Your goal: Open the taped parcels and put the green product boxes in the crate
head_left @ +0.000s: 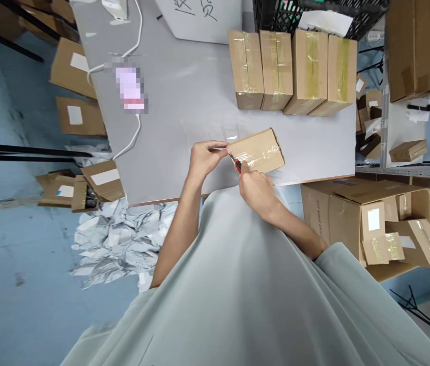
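A small taped cardboard box [262, 151] lies slantwise near the front edge of the grey table [176, 96]. My right hand [256, 190] is closed around a red and black utility knife [238, 164], its tip at the box's left end. At that same end my left hand [207, 158] pinches the box's upper left corner between thumb and fingers. Clear tape shines along the top of the box.
Several taped boxes [278, 68] stand in a row at the back right, before a black crate [276, 15]. A blurred phone [130, 87] with a white cable lies left. Below are crumpled bags [119, 241] and a large open carton [337, 213].
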{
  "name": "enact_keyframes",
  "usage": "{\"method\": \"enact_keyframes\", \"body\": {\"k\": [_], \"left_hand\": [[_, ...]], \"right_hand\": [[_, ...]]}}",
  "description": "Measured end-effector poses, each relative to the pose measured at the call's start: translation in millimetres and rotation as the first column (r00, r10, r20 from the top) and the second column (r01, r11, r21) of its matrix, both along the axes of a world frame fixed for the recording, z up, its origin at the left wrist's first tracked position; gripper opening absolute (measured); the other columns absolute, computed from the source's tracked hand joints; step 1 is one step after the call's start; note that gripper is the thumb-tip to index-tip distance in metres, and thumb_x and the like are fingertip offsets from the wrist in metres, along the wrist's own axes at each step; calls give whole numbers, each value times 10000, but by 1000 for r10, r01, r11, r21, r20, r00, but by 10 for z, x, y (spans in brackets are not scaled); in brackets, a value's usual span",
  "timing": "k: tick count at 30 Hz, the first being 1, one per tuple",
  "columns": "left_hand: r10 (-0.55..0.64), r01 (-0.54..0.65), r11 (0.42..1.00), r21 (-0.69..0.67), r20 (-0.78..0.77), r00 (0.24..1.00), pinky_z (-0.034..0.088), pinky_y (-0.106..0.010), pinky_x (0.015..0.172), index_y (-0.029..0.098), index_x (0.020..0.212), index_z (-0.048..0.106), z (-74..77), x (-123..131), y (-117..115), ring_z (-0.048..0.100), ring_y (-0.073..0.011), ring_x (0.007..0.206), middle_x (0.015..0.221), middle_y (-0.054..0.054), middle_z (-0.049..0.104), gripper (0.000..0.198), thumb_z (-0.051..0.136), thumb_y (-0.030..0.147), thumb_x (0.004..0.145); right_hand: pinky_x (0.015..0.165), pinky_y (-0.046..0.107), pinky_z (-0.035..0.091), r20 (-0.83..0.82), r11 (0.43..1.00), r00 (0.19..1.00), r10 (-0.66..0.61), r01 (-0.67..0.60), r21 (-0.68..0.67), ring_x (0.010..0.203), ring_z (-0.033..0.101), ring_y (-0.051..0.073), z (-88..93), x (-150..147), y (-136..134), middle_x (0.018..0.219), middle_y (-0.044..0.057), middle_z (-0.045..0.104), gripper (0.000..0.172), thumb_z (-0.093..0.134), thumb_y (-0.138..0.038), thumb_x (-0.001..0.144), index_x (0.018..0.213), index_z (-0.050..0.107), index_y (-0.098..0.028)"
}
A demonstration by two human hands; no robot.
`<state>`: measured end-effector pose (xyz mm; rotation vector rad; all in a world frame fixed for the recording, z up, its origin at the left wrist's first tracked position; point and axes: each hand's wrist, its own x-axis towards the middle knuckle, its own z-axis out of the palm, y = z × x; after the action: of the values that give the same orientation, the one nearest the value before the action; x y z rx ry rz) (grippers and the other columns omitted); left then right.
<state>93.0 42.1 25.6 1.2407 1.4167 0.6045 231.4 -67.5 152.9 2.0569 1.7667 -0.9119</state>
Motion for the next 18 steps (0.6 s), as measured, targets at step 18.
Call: {"method": "enact_keyframes", "body": {"k": [18], "left_hand": [[60,-38,987,156,-139,988,634,-365,940,222,1079,919,-75,100,-181,823,-249,945,1164,-68,885,279,777,323,862]], "right_hand": [[893,318,678,96,995,994,55,-47,-85,1098,872,285,73,-102,-298,1148,248,853,553,413,-48,1123,1675,390,-36]]}}
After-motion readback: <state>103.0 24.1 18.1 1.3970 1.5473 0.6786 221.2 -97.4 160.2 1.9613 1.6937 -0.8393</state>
